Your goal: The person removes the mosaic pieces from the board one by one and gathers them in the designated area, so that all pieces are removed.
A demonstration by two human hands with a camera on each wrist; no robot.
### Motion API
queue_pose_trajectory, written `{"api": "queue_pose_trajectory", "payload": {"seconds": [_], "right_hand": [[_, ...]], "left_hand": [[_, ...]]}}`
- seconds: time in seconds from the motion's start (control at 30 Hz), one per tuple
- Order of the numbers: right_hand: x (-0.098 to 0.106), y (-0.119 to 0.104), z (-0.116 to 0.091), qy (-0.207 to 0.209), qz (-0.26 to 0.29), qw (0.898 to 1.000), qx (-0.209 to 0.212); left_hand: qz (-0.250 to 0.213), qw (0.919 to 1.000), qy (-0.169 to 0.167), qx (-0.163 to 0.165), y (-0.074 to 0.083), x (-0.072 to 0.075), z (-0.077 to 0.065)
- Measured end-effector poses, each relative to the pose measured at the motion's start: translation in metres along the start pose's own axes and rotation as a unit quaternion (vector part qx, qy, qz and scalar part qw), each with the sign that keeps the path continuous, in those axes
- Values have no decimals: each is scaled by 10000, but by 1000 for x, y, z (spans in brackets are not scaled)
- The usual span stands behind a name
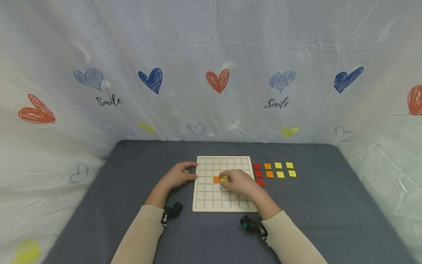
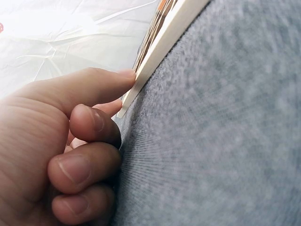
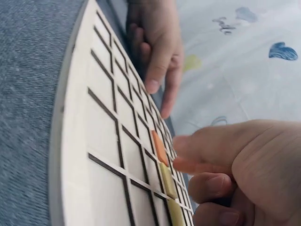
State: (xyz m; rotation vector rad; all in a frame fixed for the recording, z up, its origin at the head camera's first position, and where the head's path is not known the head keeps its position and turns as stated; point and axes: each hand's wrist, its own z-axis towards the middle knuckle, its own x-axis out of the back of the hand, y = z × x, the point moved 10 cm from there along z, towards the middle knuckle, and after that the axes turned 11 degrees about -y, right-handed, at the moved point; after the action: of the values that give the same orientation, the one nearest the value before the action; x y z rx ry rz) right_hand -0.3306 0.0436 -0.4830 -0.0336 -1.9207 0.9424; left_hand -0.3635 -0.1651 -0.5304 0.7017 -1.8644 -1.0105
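My left hand [image 1: 176, 176] is at the left edge of a pale wooden grid board [image 1: 206, 203]; its thumb and forefinger touch the edge and the other fingers are curled. Over the board's middle is my right hand [image 1: 242, 181], thumb and forefinger extended a little apart, their tips close above a row of flat tiles. That row has an orange tile [image 1: 216, 179] at its left, then a yellow tile [image 1: 224, 179] partly covered by the right hand. Another yellow tile [image 3: 175, 213] follows in the right wrist view. No tile shows lifted between the fingers.
Right of the board lie loose tiles: a column of red tiles [image 1: 258, 174], orange tiles [image 1: 269, 174] and several yellow tiles [image 1: 280, 174]. A dark grey cloth [image 1: 211, 238] covers the table. Behind hangs a white curtain [image 1: 184, 44] printed with hearts.
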Motion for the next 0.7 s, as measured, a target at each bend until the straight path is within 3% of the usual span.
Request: {"api": "queue_pose_trajectory", "payload": {"seconds": [0.2, 0.47, 0.7], "right_hand": [[-7, -2, 1, 38, -181, 9998, -5], [-10, -4, 5, 516, 99, 9985, -171], [-9, -7, 3, 1011, -449, 9932, -371]], "left_hand": [[14, 10000, 0, 4, 0, 0, 0], [5, 10000, 9, 10, -1, 1, 0], [19, 10000, 14, 28, -1, 0, 0]]}}
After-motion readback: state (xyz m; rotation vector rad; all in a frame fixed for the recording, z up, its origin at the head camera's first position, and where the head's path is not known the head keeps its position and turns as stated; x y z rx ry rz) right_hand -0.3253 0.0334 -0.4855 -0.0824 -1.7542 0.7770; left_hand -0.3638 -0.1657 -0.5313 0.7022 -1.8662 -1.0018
